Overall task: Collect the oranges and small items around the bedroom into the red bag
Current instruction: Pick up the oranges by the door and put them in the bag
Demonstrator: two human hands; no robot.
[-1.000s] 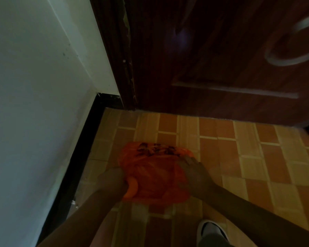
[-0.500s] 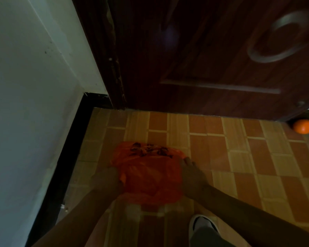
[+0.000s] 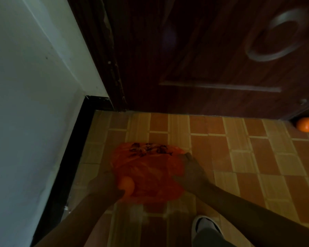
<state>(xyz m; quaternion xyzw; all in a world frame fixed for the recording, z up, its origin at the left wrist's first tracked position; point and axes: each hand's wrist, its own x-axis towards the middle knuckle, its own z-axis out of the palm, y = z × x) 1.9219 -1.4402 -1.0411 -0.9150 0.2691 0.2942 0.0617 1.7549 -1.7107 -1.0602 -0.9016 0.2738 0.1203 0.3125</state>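
Note:
A red plastic bag (image 3: 150,173) with dark print lies on the tiled floor near the wall corner. My left hand (image 3: 105,185) is at its left edge and holds an orange (image 3: 126,185) against the bag's opening; the hand is blurred. My right hand (image 3: 192,169) grips the bag's right edge. A second orange (image 3: 307,124) lies on the floor at the far right, by the bottom corner of the door.
A dark wooden door (image 3: 212,56) stands ahead, its frame meeting a white wall (image 3: 25,104) with black skirting on the left. My shoe (image 3: 206,227) is on the tiles just below the bag. Bare tiled floor (image 3: 257,157) stretches to the right.
The orange at my left hand shows at the bag's left edge, where half a second ago it was hidden. My right hand keeps its hold on the bag. The view shifted, bringing the far orange into sight.

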